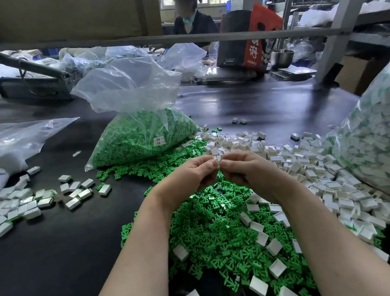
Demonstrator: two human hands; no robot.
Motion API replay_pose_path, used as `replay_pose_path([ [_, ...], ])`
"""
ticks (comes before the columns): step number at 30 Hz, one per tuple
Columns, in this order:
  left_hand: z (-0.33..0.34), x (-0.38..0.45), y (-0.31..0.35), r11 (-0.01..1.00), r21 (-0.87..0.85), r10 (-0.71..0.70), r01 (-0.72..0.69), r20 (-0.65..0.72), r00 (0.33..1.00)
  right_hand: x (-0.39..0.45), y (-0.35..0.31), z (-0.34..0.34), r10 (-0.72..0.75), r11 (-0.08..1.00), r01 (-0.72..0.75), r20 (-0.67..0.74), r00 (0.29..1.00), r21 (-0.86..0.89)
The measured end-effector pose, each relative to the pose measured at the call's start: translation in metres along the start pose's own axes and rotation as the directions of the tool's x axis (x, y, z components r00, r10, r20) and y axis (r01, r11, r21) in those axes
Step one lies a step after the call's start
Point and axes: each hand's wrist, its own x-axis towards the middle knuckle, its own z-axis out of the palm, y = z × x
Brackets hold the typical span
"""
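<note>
A: Left to right, what could go wrong here?
B: At nine o'clock from the hands, assembled pieces [25, 206] lie loose on the desk [80, 258]. A sweeping forearm could scatter them into the raw stock. At twelve, the bag of green clips [139, 139] gapes open and could tip out more
A: And the hands?
B: The left hand [189, 174] and right hand [247, 169] both pinch a small white shell [219, 161] at their fingertips, above the green pile [222, 230]. It's mostly hidden, so I can't tell if a clip is seated. Skewed pressure could jam it, or it could drop and vanish in the heap
A: The right side?
B: At three o'clock, white shells [313, 171] crowd against the big bag [384, 150], which may slump over them
</note>
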Motion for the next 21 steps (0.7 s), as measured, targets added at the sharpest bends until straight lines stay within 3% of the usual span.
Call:
replay_pose_path([
  [7, 0.002, -0.001, -0.008, 0.995, -0.086, -0.054, 0.057, 0.043, 0.998, 0.001, 0.011, 0.000, 0.020, 0.997, -0.023, 0.047, 0.999, 0.072],
  [14, 0.001, 0.000, -0.010, 0.999, -0.020, -0.041, 0.043, 0.096, 0.995, 0.001, 0.016, -0.004, 0.032, 0.999, -0.034, 0.082, 0.996, 0.025],
  [21, 0.000, 0.003, -0.015, 0.996, -0.030, -0.082, 0.084, 0.066, 0.994, -0.001, 0.016, -0.005, 0.037, 0.999, -0.038, 0.096, 0.995, 0.006],
])
